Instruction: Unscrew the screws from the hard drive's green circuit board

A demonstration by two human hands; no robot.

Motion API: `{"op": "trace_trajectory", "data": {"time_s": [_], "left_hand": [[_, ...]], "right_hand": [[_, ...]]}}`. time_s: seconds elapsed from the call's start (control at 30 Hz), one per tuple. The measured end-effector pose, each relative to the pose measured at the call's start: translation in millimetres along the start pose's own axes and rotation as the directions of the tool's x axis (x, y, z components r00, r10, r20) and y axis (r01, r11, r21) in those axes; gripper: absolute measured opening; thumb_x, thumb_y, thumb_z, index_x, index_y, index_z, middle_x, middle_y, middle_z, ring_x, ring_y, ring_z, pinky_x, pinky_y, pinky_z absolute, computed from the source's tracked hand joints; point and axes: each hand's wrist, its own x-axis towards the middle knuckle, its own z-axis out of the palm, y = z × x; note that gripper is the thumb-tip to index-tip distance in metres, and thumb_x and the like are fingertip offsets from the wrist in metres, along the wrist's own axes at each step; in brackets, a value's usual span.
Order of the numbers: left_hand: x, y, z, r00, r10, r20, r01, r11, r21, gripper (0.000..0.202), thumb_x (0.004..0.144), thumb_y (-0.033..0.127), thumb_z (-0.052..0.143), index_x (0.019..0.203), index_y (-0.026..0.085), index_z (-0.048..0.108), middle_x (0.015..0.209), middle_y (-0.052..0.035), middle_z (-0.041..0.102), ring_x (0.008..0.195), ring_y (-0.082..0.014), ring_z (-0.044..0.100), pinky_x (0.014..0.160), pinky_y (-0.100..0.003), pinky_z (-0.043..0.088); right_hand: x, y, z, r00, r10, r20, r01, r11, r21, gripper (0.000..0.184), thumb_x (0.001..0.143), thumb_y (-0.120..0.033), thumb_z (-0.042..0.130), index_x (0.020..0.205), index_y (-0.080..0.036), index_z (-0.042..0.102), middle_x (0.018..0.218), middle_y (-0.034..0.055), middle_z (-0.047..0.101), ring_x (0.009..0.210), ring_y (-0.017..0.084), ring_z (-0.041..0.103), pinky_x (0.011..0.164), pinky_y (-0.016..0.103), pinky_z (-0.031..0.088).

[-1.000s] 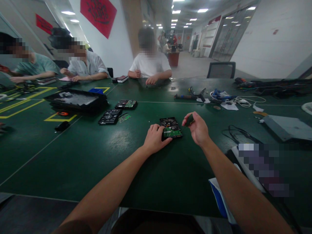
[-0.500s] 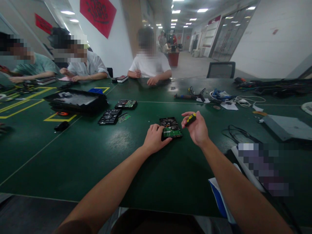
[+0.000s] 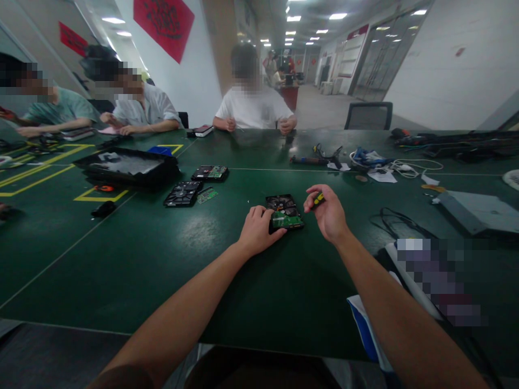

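A hard drive [image 3: 283,204] lies on the green table in front of me, its green circuit board [image 3: 286,220] on the near side. My left hand [image 3: 258,229] grips the drive's left end, thumb along the near edge and fingers over the far part. Just right of the drive, my right hand [image 3: 327,213] is raised with its fingers curled around a screwdriver [image 3: 318,200] with a black and yellow handle. Most of that handle is covered by the fingers, and I cannot make out its tip.
Two more hard drives [image 3: 183,194] [image 3: 210,173] and a loose circuit board [image 3: 207,195] lie to the left, near a black tray [image 3: 127,167]. Cables [image 3: 368,158] and a grey metal box [image 3: 480,209] are on the right. Across the table sits a person in white [image 3: 253,108].
In my right hand the screwdriver handle has turned and less of it shows. My left hand and the drive stay put. The person opposite has raised a hand and moved it rightward.
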Motion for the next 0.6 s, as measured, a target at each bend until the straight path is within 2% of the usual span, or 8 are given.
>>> {"op": "trace_trajectory", "data": {"time_s": [0.13,0.33,0.43,0.6], "left_hand": [[-0.1,-0.7,1.2,1.0,0.006,-0.007,-0.006,1.0,0.006,0.065,0.085,0.06,0.07,0.134,0.02,0.058,0.122,-0.0138,0.055,0.12,-0.0349,0.048,0.105,-0.05,0.047],[-0.7,-1.6,1.8,1.0,0.024,-0.02,-0.024,1.0,0.01,0.065,0.085,0.06,0.069,0.134,0.02,0.058,0.122,-0.0136,0.055,0.121,-0.0346,0.048,0.105,-0.05,0.047],[-0.9,-1.6,1.9,0.999,0.03,-0.023,-0.029,1.0,0.007,0.064,0.085,0.06,0.069,0.134,0.02,0.058,0.122,-0.0135,0.055,0.12,-0.0343,0.048,0.104,-0.05,0.047],[-1.0,-1.6,1.9,0.999,0.033,-0.025,-0.032,0.999,0.016,0.064,0.086,0.06,0.068,0.134,0.018,0.058,0.121,-0.0138,0.056,0.119,-0.0342,0.049,0.105,-0.049,0.047]], "right_hand": [[1.0,2.2,-0.4,1.0,0.009,-0.005,-0.009,1.0,0.016,0.051,0.101,-0.064,0.04,0.095,-0.024,0.071,0.075,0.0017,0.06,0.067,0.016,0.059,0.066,0.033,0.049],[1.7,6.9,-3.4,0.999,-0.026,-0.044,0.024,0.998,-0.052,0.03,0.095,-0.053,0.061,0.086,-0.025,0.067,0.081,0.0003,0.064,0.074,0.016,0.064,0.074,0.034,0.054],[-1.3,5.7,-0.5,1.0,-0.004,0.006,0.004,1.0,-0.017,0.027,0.095,-0.051,0.061,0.087,-0.025,0.064,0.082,0.0001,0.066,0.075,0.017,0.065,0.075,0.035,0.054],[-6.0,1.4,6.3,0.993,0.027,0.112,-0.022,0.999,-0.045,0.025,0.098,-0.048,0.057,0.095,-0.025,0.066,0.073,-0.0014,0.062,0.065,0.016,0.06,0.062,0.031,0.048]]}}
